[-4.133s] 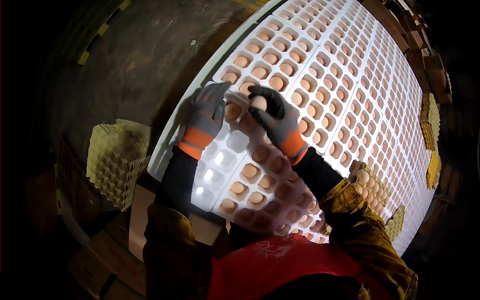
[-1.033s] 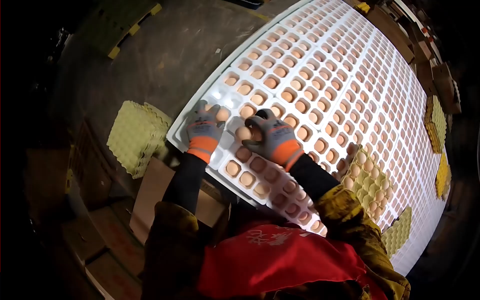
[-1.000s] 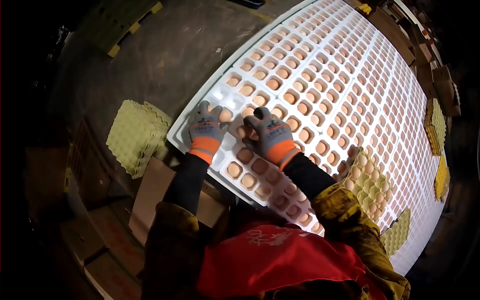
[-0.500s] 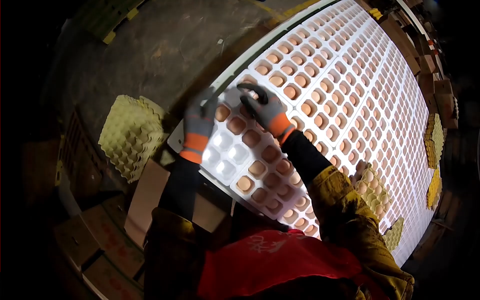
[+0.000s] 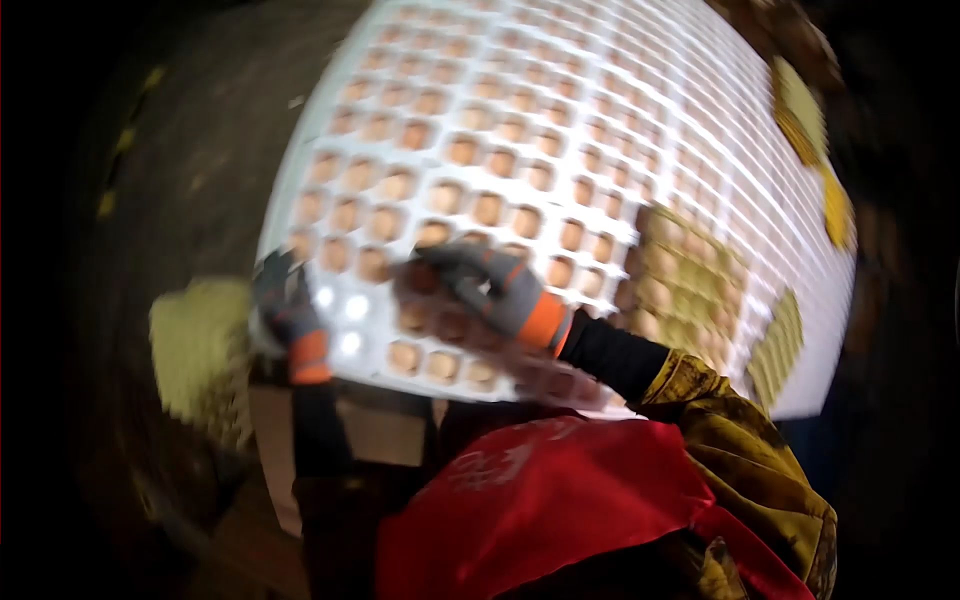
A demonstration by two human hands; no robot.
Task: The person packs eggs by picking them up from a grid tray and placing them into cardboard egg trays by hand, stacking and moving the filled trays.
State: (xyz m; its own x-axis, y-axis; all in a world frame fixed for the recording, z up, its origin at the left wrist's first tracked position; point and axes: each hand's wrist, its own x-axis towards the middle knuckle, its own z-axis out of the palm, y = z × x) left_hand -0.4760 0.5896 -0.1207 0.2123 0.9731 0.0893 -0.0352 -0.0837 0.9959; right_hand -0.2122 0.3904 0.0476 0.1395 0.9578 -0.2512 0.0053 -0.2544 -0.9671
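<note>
White plastic egg trays [image 5: 415, 170] cover a broad table, with brown eggs [image 5: 487, 208] sitting in their square pockets. Over the near rows is my right hand [image 5: 500, 290], in a grey glove with an orange cuff. Its fingers curl together above the eggs, and whatever is between the fingertips is blurred. At the near left edge of the trays, my left hand [image 5: 287, 315] wears the same kind of glove. Motion smears its fingers, so their grip does not show. Between my hands, a few bright pockets [image 5: 355, 307] hold no eggs.
A yellowish carton tray [image 5: 695, 285] with eggs lies on the white trays to the right, near another carton piece [image 5: 775, 350]. More egg cartons [image 5: 205, 350] stand at the left. Stacked cartons [image 5: 800, 110] line the far right edge. A cardboard box [image 5: 375, 430] is below the table edge.
The view has swung, so the trays now lie further left and squarer to me. My hands have moved further apart, the left one down along the tray edge.
</note>
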